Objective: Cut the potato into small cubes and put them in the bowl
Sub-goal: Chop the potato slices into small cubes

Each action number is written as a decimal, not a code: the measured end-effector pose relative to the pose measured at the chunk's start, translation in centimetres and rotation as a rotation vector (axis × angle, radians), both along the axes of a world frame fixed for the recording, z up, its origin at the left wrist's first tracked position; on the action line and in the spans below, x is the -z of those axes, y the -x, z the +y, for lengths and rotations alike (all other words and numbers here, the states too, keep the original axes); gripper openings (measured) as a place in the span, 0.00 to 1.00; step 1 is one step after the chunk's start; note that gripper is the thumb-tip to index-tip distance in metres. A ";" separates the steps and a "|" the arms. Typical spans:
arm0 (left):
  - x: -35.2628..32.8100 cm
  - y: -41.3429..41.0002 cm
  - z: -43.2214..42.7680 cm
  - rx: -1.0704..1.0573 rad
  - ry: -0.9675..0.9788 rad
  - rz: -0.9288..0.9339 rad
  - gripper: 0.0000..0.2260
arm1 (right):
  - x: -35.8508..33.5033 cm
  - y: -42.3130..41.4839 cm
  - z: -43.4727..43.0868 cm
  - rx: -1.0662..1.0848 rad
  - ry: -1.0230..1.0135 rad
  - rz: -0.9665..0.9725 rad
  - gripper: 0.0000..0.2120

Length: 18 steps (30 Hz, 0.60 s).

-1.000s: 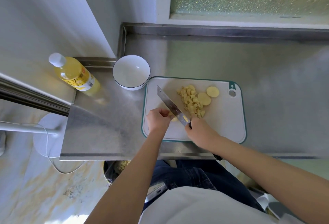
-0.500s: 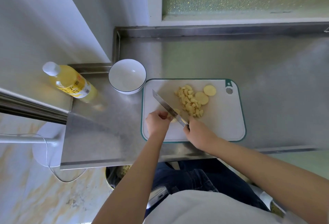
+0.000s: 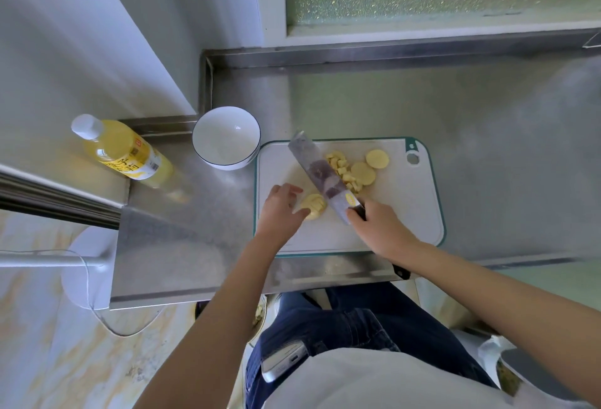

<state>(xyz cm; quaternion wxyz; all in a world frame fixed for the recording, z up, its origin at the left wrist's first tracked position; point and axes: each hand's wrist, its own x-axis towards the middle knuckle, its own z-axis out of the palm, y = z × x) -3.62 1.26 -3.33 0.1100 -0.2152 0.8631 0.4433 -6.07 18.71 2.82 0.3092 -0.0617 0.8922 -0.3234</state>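
A white cutting board (image 3: 406, 213) with a green rim lies on the steel counter. My right hand (image 3: 379, 229) grips the handle of a cleaver (image 3: 320, 177), whose blade is tilted with its flat side showing, between a cut potato slice (image 3: 313, 205) and a pile of potato cubes (image 3: 343, 169). My left hand (image 3: 281, 210) rests beside the cut slice, thumb and fingers touching its edge. Two round potato slices (image 3: 370, 166) lie to the right of the cubes. An empty white bowl (image 3: 226, 137) stands just off the board's far left corner.
A yellow bottle (image 3: 123, 151) with a white cap stands left of the bowl on the steel counter (image 3: 504, 135). A wall and a raised steel ledge close the counter's left and far sides. The counter's front edge runs just below the board.
The cleaver has lifted and tilted, showing its flat side. My left hand has opened and pulled a little left, uncovering the cut slice. The camera has moved closer.
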 end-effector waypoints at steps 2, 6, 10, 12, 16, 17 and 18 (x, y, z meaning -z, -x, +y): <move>-0.3 0.6 -0.4 0.206 0.048 -0.011 0.21 | 0.0 0.5 0.5 0.038 0.005 -0.005 0.12; -0.8 1.8 0.2 0.546 0.227 -0.054 0.27 | 0.6 1.2 1.3 0.088 -0.026 -0.042 0.11; -0.9 2.5 0.7 0.716 0.428 -0.028 0.24 | 0.9 1.2 1.7 0.086 -0.020 -0.059 0.09; -0.7 2.7 0.4 0.721 0.407 -0.016 0.22 | 1.0 1.1 1.8 0.074 -0.026 -0.065 0.09; -0.3 2.5 0.3 0.592 0.352 -0.016 0.19 | 1.1 1.0 2.0 0.077 -0.037 -0.075 0.12; -0.2 2.4 0.4 0.512 0.334 -0.012 0.18 | 1.1 1.0 2.0 0.081 -0.036 -0.079 0.12; -0.2 2.3 0.6 0.420 0.315 -0.010 0.18 | 1.1 1.0 2.0 0.082 -0.036 -0.083 0.12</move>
